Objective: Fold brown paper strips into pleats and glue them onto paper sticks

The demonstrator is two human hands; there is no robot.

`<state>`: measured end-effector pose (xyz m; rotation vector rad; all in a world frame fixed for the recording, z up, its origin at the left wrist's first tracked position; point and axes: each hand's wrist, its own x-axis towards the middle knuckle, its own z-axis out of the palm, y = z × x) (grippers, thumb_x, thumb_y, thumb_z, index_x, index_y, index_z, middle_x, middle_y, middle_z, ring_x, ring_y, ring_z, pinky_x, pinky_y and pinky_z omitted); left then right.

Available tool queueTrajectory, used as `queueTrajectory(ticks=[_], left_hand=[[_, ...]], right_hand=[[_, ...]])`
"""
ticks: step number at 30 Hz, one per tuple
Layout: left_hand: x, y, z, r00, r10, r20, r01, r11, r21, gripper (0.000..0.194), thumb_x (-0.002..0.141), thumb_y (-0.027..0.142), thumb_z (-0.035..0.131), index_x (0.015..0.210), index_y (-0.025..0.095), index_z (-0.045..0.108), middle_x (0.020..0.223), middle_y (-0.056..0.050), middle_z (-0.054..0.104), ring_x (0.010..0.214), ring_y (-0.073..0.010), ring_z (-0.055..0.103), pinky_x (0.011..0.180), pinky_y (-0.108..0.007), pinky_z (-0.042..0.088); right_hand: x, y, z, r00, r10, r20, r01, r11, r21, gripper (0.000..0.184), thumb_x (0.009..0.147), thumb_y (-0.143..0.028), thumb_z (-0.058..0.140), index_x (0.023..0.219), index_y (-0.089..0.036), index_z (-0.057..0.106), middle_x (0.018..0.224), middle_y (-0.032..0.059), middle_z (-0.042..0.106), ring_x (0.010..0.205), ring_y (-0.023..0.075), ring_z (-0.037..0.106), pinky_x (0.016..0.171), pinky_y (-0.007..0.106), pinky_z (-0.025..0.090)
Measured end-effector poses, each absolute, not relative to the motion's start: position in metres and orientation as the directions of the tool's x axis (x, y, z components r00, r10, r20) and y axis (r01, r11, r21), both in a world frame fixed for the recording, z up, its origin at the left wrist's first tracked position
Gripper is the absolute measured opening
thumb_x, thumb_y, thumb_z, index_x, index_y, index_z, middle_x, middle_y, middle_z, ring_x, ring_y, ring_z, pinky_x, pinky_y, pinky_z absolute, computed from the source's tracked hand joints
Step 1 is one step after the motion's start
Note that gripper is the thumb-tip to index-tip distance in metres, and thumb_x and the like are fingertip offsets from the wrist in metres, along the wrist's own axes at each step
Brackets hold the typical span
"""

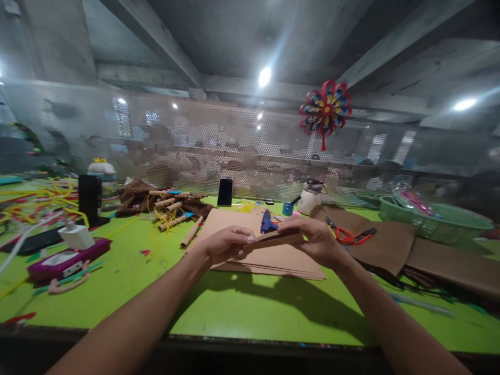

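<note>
Below the hands the near tabletop leaves room; a power strip obstructs leftward.

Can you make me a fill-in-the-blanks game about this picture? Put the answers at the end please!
1. The left hand and the right hand hold a paper piece that is coloured ____.
2. The white adapter is on a power strip that is coloured ____.
3. The tabletop is bright ____.
4. In the picture, the big basket is on the ____ side of the table.

Missing words: brown; purple; green; right.
</note>
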<state>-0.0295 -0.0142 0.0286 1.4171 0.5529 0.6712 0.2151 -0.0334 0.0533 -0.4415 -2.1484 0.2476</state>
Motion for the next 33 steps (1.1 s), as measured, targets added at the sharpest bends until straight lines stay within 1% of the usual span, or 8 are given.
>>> queueTrajectory(ticks=[6,11,13,15,20,24,29,33], left_hand=[[-0.028,-0.012,0.032,0.603,0.783,0.155,-0.029,-0.172,0.985,0.025,0.074,0.034,0.061,0.064,0.013,0.051,0.052,0.004,0.043,0.047,-0.0064,0.037,0.047,-0.02,0.025],[-0.027,-0.016,0.03,0.676,0.731,0.095,-0.067,-0.066,0.996,0.024,0.072,0.033,0.064,0.065,0.013,0.051,0.054,0.003,0.044,0.048,-0.0068,0.038,0.048,-0.02,0.027],[-0.025,-0.018,0.027,0.728,0.683,0.056,-0.092,0.016,0.996,0.024,0.07,0.033,0.065,0.067,0.014,0.051,0.054,0.003,0.046,0.049,-0.0076,0.041,0.049,-0.021,0.029],[-0.022,-0.02,0.024,0.776,0.631,0.015,-0.088,0.084,0.993,0.025,0.068,0.034,0.067,0.068,0.014,0.053,0.055,0.003,0.048,0.05,-0.008,0.042,0.051,-0.021,0.03],[-0.017,-0.023,0.016,0.846,0.53,-0.058,-0.015,0.133,0.991,0.027,0.065,0.037,0.069,0.072,0.013,0.06,0.058,0.001,0.052,0.05,-0.008,0.044,0.053,-0.023,0.035],[-0.014,-0.025,0.014,0.862,0.501,-0.073,-0.01,0.162,0.987,0.025,0.065,0.035,0.07,0.073,0.013,0.063,0.058,0.001,0.053,0.051,-0.0088,0.046,0.053,-0.023,0.036],[-0.009,-0.032,0.015,0.908,0.417,-0.053,-0.013,0.155,0.988,0.03,0.066,0.041,0.068,0.071,0.012,0.065,0.063,-0.003,0.058,0.055,-0.011,0.05,0.055,-0.025,0.037],[-0.005,-0.03,0.011,0.891,0.447,-0.085,0.019,0.15,0.988,0.035,0.071,0.04,0.064,0.088,0.011,0.065,0.077,-0.008,0.062,0.062,-0.0135,0.054,0.06,-0.027,0.041]], right_hand=[[0.218,-0.025,0.048,-0.512,0.536,0.672,0.211,0.836,-0.506,0.032,0.075,-0.016,0.059,0.107,-0.019,0.06,0.103,0.007,0.062,0.096,0.0166,0.056,0.085,0.031,0.046],[0.216,-0.026,0.047,-0.505,0.636,0.584,0.009,0.68,-0.733,0.027,0.072,-0.026,0.066,0.097,-0.015,0.062,0.086,0.0064,0.063,0.075,0.0149,0.059,0.067,0.027,0.05],[0.214,-0.03,0.049,-0.52,0.62,0.588,-0.057,0.661,-0.748,0.025,0.071,-0.031,0.067,0.089,-0.014,0.064,0.081,0.0062,0.062,0.072,0.0149,0.057,0.066,0.027,0.049],[0.211,-0.037,0.052,-0.548,0.584,0.599,-0.074,0.679,-0.731,0.025,0.07,-0.034,0.068,0.086,-0.014,0.065,0.084,0.0071,0.062,0.079,0.0163,0.057,0.072,0.028,0.049],[0.203,-0.054,0.059,-0.647,0.514,0.564,-0.111,0.667,-0.736,0.033,0.073,-0.027,0.066,0.104,-0.019,0.062,0.099,0.0082,0.062,0.089,0.0162,0.057,0.081,0.031,0.047],[0.199,-0.055,0.058,-0.708,0.429,0.561,-0.192,0.648,-0.737,0.019,0.075,-0.028,0.063,0.091,-0.017,0.067,0.093,0.0091,0.064,0.087,0.0173,0.058,0.078,0.033,0.048],[0.195,-0.051,0.05,-0.615,0.553,0.563,-0.18,0.596,-0.782,0.014,0.072,-0.026,0.067,0.08,-0.015,0.068,0.075,0.0048,0.062,0.073,0.0148,0.057,0.067,0.029,0.048],[0.196,-0.042,0.042,-0.609,0.635,0.474,-0.11,0.524,-0.844,0.017,0.073,-0.028,0.065,0.082,-0.014,0.067,0.073,0.0036,0.061,0.068,0.0129,0.056,0.066,0.028,0.047]])
